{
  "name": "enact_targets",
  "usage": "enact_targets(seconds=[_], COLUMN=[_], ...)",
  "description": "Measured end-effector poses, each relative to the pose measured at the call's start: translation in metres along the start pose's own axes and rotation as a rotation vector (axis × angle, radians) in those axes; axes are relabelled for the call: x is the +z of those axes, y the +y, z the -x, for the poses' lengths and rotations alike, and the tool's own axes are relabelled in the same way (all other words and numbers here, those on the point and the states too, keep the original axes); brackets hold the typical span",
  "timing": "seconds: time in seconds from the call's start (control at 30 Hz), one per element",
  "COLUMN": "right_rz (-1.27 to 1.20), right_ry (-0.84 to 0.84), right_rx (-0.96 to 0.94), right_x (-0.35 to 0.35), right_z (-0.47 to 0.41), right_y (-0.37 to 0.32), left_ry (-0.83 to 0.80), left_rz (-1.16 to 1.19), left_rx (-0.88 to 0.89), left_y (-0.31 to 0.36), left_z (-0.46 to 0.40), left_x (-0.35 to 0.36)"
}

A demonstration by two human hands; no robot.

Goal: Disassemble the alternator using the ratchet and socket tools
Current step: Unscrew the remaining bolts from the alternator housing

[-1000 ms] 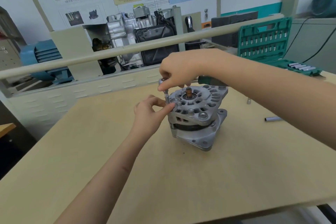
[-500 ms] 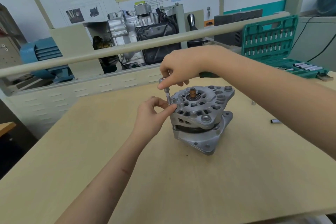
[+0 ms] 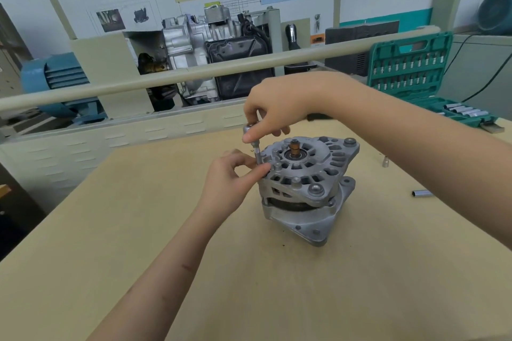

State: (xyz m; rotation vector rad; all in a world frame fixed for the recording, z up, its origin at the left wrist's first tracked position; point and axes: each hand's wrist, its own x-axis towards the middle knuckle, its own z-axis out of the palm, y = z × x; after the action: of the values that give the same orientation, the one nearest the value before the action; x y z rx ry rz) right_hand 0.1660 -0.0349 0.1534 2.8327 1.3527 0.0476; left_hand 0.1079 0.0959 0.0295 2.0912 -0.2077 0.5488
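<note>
Head view. The grey cast-aluminium alternator [image 3: 307,188] stands upright with its copper-tipped shaft up, near the middle of the pale wooden desk [image 3: 138,271] and somewhat toward the far edge. Your right hand [image 3: 277,111] is closed over the head of the slim chrome ratchet [image 3: 248,129], with the thumb pressed on it. Below it the knurled steel socket extension [image 3: 258,155] runs straight down to a fastener at the housing's left rim. Your left hand [image 3: 235,177] pinches thumb and forefinger shut on the lower end of that extension, steadying it on the bolt.

Compared with a second ago, both grips and the tool's seat match. Only the view has shifted slightly, so the alternator sits a little further right in frame. This suggests the bolt is being worked and is not yet free; the housing halves remain joined.

A short loose steel socket [image 3: 385,161] and a longer steel socket [image 3: 421,193] lie well apart from the alternator toward the desk's right edge. The open green plastic socket case [image 3: 410,63] sits at the far right corner.
</note>
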Motion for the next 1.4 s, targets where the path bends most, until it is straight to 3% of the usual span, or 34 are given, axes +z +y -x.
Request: enact_targets(seconds=[0.17,0.37,0.57,0.73,0.87,1.1,1.23,1.4], right_rz=[0.020,0.000,0.079,0.173,0.087,0.053,0.045,0.311], right_ry=[0.000,-0.007,-0.010,-0.006,-0.023,-0.051,-0.016,0.078], right_rx=[0.005,-0.039,0.025,0.036,-0.017,-0.122,-0.037,0.026], right_x=[0.003,0.000,0.000,0.003,0.000,-0.004,0.000,0.010], right_z=[-0.003,-0.001,0.002,-0.001,0.001,0.009,0.015,0.013], right_y=[-0.001,-0.002,-0.004,-0.009,-0.004,0.001,0.000,-0.008], left_ry=[0.018,-0.272,-0.076,-0.003,-0.043,-0.306,-0.204,-0.111], left_rz=[0.033,0.084,0.015,-0.036,0.027,0.076,0.064,0.078], left_rx=[-0.023,-0.100,-0.006,0.030,-0.022,-0.050,-0.024,-0.059], left_y=[0.001,0.002,-0.003,-0.003,-0.001,0.002,0.002,0.000], left_z=[0.000,-0.008,-0.003,-0.002,-0.004,-0.011,-0.006,-0.003], left_x=[0.002,-0.016,-0.004,0.001,-0.001,-0.012,-0.007,-0.002])
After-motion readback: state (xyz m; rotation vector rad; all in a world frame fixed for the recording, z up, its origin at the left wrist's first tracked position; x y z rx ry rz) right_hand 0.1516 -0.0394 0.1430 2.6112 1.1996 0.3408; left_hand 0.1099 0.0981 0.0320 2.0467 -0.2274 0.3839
